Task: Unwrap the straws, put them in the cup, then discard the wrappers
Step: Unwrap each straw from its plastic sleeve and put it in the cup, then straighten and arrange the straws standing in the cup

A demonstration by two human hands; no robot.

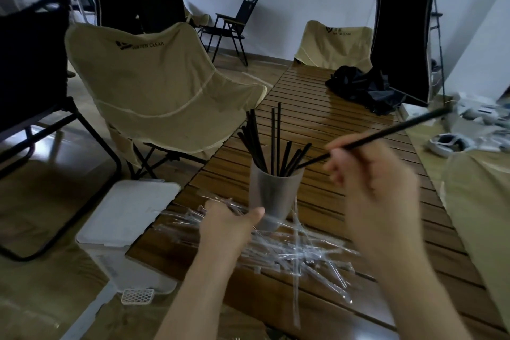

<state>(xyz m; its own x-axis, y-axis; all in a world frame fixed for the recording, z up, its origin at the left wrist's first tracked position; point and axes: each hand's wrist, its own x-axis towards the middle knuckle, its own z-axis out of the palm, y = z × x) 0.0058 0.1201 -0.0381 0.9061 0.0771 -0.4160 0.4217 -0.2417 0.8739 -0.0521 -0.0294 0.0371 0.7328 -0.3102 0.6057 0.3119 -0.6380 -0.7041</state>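
A frosted grey cup [273, 196] stands on the slatted wooden table [345, 130] and holds several black straws [276, 143]. My right hand [378, 188] pinches one more black straw [386, 132], slanted with its lower tip at the cup's rim. My left hand [229, 226] rests low beside the cup's base, thumb towards the cup, on a heap of clear plastic wrappers [298, 248] spread over the table's near part. Whether its fingers grip any wrappers is hidden.
A white lidded bin [124, 221] stands on the floor left of the table. A beige folding chair [165, 85] sits behind it. A black cloth bundle [367, 88] lies at the table's far end. Another beige chair edge is at the right.
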